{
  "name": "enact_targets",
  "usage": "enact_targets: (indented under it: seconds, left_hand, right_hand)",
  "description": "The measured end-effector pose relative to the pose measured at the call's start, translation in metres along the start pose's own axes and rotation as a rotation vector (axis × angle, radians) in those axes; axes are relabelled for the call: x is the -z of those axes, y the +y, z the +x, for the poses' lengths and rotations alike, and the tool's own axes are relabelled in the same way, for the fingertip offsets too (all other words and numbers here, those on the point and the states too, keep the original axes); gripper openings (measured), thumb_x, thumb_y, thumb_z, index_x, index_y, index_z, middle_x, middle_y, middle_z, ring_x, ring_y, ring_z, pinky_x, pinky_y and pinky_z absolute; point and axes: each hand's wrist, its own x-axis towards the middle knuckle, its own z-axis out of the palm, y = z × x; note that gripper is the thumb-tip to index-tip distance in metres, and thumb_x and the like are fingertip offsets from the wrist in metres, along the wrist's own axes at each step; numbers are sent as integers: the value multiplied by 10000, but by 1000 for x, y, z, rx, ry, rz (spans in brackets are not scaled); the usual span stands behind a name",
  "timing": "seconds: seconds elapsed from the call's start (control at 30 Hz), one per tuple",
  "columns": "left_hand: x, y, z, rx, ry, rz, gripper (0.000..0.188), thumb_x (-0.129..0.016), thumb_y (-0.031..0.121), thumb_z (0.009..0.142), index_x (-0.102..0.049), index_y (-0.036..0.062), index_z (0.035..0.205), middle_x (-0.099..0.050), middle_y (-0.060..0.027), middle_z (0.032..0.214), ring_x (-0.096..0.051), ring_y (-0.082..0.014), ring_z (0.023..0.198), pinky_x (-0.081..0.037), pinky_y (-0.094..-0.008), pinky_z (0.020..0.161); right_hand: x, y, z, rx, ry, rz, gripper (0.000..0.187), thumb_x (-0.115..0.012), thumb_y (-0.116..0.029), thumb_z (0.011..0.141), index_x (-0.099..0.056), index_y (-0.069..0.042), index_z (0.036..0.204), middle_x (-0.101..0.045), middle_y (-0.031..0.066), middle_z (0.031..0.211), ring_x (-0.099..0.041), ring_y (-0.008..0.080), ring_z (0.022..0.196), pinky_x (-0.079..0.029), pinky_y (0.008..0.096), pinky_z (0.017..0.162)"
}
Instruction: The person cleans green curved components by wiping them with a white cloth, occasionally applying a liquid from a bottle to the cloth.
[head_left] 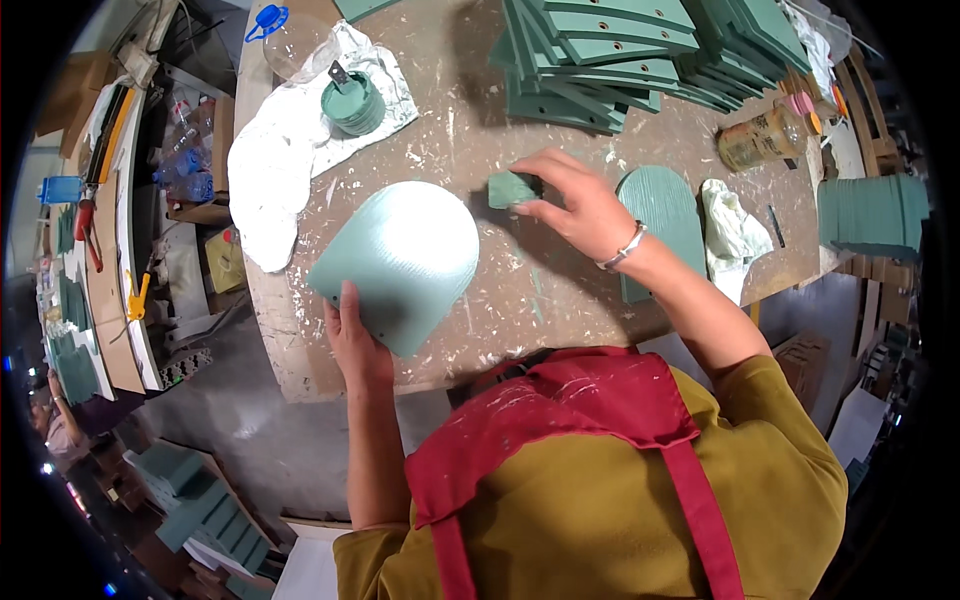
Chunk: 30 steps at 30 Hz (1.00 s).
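Note:
My left hand (pixel 355 345) grips the lower left edge of a green round-ended panel (pixel 415 250), thumb on top and the other fingers mostly hidden. The panel's upper face shines under the light. To its right, my right hand (pixel 565 200) pinches a small green block (pixel 512 189) between thumb and fingers, apart from the panel. Another round-ended panel (pixel 665 215), with a ribbed-looking face, lies beyond my right wrist and is partly covered by my forearm. A tub of green paint or paste (pixel 352 104) stands on a white cloth (pixel 270 180), a dark-handled tool in it.
Stacked green boards (pixel 610 60) fill the far side of the scuffed table (pixel 500 345). A jar (pixel 760 140) and a crumpled white rag (pixel 735 240) sit at the right. Left of the table, a shelf holds red-handled pliers (pixel 87 230) and bottles. More green pieces (pixel 870 215) are piled far right.

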Motion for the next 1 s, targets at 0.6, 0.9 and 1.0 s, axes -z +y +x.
enact_targets:
  seconds: [0.6, 0.9, 1.0]
  left_hand:
    - [-7, 12, -6, -37, -98, -75, 320, -504, 145, 989, -483, 58, 1296, -612, -37, 1136, -609, -132, 999, -521, -283, 827]
    - [-4, 13, -7, -7, -70, -87, 322, -517, 143, 979, -490, 50, 1286, -607, -36, 1143, -605, -135, 1008, -517, -286, 841]
    - [-2, 13, -7, 0, -92, -89, 317, -522, 143, 975, -494, 47, 1277, -610, -39, 1134, -609, -136, 996, -521, -289, 837]
  right_hand:
    - [2, -21, 12, 137, 33, -191, 346, -716, -154, 772, -617, -62, 1090, -586, 104, 1011, -564, 327, 965, -453, 406, 846]
    - [9, -24, 7, 166, 31, -252, 357, -717, -119, 765, -614, -68, 1103, -578, 97, 1031, -552, 315, 992, -453, 404, 861]
    - [7, -24, 5, 173, -18, -186, 362, -717, -101, 758, -615, -63, 1104, -577, 101, 1034, -551, 319, 996, -456, 403, 867]
